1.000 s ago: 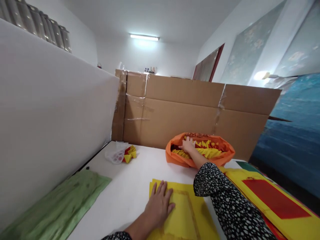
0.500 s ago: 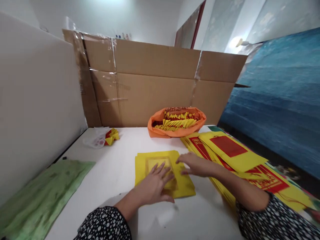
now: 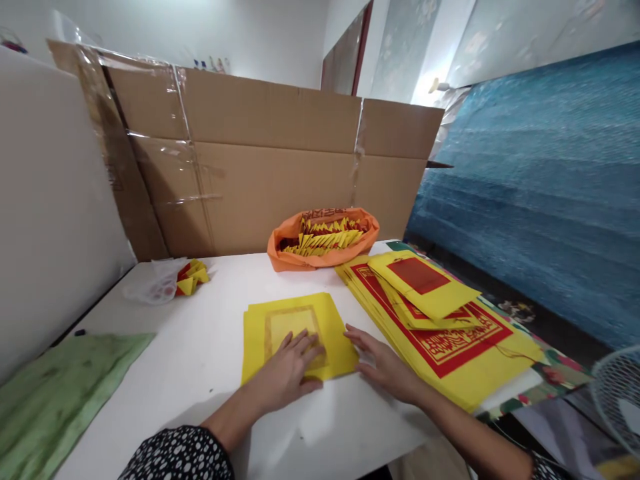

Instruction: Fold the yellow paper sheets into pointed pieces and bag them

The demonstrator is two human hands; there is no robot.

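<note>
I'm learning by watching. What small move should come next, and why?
Probably squaring the yellow sheets: the left hand rests on them, the right hand is at their right edge, and their far left corners don't quite line up.

The left hand (image 3: 287, 373) lies palm down on the yellow sheets (image 3: 333, 333), over the framed rectangle on the top sheet. The right hand (image 3: 383, 365) is at the right edge of the same sheets, fingers extended. Both rest above the white counter (image 3: 200, 367). An orange bag (image 3: 295, 260), packed with folded yellow and red pieces (image 3: 330, 239), stands before the cardboard panel (image 3: 280, 173). Red-printed yellow sheets (image 3: 470, 373) lie to the right; a green cloth (image 3: 75, 373) lies at the left.
</note>
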